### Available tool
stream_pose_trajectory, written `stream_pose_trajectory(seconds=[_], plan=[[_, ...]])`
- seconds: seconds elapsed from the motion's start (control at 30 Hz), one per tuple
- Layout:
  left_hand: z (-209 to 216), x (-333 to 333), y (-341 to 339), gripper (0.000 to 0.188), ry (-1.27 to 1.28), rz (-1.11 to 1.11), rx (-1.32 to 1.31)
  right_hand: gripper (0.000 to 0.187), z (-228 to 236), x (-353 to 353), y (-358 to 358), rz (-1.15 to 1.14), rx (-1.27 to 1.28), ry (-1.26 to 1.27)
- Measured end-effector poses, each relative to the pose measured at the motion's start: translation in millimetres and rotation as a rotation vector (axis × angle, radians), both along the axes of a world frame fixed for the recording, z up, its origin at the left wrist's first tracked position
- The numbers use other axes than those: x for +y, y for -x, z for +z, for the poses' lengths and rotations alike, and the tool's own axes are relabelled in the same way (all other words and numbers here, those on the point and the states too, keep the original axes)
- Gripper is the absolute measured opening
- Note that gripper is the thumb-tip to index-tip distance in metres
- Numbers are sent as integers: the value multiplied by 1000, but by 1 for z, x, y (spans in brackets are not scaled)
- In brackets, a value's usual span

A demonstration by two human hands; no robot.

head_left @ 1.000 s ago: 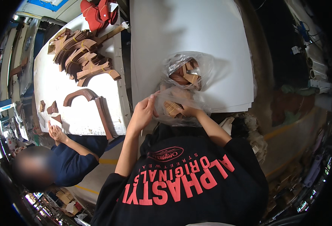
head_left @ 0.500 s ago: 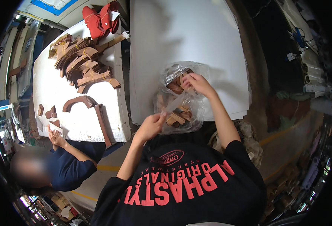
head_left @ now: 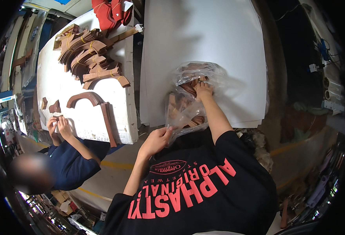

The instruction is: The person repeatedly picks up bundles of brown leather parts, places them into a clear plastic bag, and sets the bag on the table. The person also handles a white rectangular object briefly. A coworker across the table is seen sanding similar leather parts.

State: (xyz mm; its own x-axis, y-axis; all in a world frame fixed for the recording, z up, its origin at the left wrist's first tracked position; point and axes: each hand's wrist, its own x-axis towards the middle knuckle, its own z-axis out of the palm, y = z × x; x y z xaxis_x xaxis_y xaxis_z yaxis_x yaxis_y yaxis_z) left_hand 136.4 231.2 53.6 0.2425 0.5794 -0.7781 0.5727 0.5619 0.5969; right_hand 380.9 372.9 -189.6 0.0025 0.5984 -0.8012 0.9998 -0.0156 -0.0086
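A clear plastic bag [head_left: 219,76] lies at the near end of the big white sheets, with brown and tan cut pieces [head_left: 188,88] in its far part. More tan pieces [head_left: 175,102] show through the clear plastic nearer my body. My left hand [head_left: 157,141] pinches the near edge of the plastic between thumb and fingers. My right hand [head_left: 204,91] is in the far part of the bag, its fingers bent in among the pieces. Plastic and pieces partly hide the fingertips, so what they grip is unclear.
Left of me, a white table [head_left: 119,109] carries rubber-banded stacks of brown pieces [head_left: 88,55], red pieces [head_left: 111,13] and a curved brown strip stack [head_left: 84,98]. A co-worker's hands [head_left: 61,125] handle a small piece at its near left corner. White sheets [head_left: 203,31] stretch away ahead.
My right hand has come down from above the bag into its pieces. My left hand still holds the plastic edge. The co-worker's second hand has come into view beside the first.
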Motion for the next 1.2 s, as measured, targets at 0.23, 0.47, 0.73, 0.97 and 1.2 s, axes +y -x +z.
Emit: stream_pose_trajectory(seconds=[0.23,0.47,0.73,0.97,1.2], plan=[[5,10,0,49,-28,-22,5,93,-33,-9,-38,-122,191,-12],[-12,5,-5,50,-82,-64,-10,82,-19,-8,-60,-300,416,58],[-3,15,-7,48,-55,-25,-20,83,25,-3,-69,-520,664,176],[-31,18,19,43,-200,83,69,78,115,-9,-102,-900,1208,275],[-38,22,10,53,-618,125,169,82,192,-29,-116,-768,1422,233]])
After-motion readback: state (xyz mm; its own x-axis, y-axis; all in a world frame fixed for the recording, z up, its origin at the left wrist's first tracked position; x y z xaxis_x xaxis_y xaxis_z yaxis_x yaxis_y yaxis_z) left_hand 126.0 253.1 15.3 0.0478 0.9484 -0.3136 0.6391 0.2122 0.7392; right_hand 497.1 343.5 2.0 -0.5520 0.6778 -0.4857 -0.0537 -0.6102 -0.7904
